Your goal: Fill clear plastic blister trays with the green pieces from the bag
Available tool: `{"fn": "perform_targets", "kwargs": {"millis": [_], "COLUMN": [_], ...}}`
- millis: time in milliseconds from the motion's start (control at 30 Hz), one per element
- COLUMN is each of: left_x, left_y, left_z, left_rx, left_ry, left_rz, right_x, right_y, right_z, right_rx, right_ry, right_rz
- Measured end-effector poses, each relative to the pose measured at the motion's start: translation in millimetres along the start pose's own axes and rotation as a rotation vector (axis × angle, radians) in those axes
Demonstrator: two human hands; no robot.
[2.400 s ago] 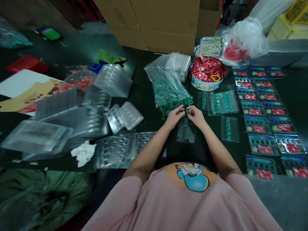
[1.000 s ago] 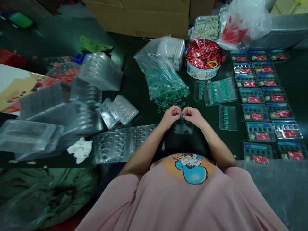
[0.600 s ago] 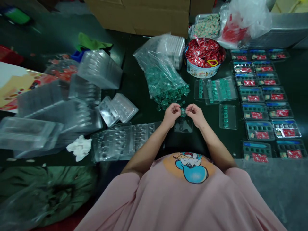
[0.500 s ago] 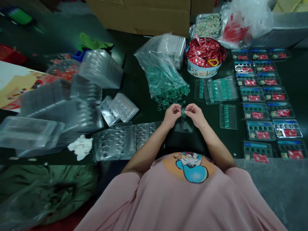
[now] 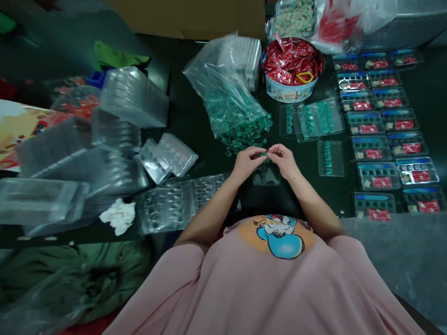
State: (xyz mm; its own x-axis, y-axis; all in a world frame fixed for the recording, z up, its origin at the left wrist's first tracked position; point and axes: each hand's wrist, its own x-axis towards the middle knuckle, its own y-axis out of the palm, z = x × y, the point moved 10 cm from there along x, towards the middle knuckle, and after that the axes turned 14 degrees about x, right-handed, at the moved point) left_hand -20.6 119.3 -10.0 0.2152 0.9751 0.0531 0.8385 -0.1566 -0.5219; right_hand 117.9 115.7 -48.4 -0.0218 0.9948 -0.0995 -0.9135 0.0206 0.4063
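Both hands meet over the upper end of a small clear plastic tray (image 5: 267,177) lying in front of me. My left hand (image 5: 247,164) has its thumb and fingers pinched together, and a bit of a small green clear piece (image 5: 266,158) shows at the fingertips. From the other side, my right hand (image 5: 284,161) pinches at the same spot; its fingers partly cover the piece. Just beyond my hands, a heap of green pieces (image 5: 240,139) spills from a clear plastic bag (image 5: 218,77). To the right lies a tray with a row of green pieces (image 5: 327,158).
Stacks of clear trays (image 5: 134,95) fill the left side, near a crumpled white tissue (image 5: 118,216). A round tin (image 5: 291,90) of red packets stands at the back. Several filled trays (image 5: 377,176) line the right. A cardboard box (image 5: 195,18) closes off the far side.
The view has shifted slightly, so most things sit higher in the picture. My hands stay over the tray, with the left fingers now stretched further across its upper end.
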Motion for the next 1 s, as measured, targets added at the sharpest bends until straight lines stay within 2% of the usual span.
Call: {"fn": "perform_targets", "kwargs": {"millis": [167, 333, 500, 700, 867, 1000], "left_x": [-14.1, -24.7, -25.5, -24.2, -25.0, -26.1], "left_y": [7.8, 12.3, 21.8, 33.5, 36.8, 43.1], "left_z": [13.1, 15.5, 15.9, 17.5, 21.0, 19.8], "left_rx": [0.176, 0.278, 0.333, 0.553, 0.579, 0.663], "left_ry": [0.035, 0.096, 0.141, 0.233, 0.241, 0.243], "left_rz": [0.080, 0.060, 0.098, 0.117, 0.136, 0.142], "right_x": [-13.1, -20.1, -17.2, -13.3, -5.0, 15.1], "right_y": [-5.4, -17.7, -23.1, -24.0, -26.6, -17.9], "right_z": [-14.0, -23.7, -23.0, -23.7, -11.7, 16.7], "right_rx": [-0.106, -0.115, -0.135, -0.177, -0.305, -0.564], "right_ry": [0.038, 0.083, 0.071, 0.051, -0.033, -0.217], "right_rz": [0.080, 0.076, 0.065, 0.091, 0.100, 0.094]}}
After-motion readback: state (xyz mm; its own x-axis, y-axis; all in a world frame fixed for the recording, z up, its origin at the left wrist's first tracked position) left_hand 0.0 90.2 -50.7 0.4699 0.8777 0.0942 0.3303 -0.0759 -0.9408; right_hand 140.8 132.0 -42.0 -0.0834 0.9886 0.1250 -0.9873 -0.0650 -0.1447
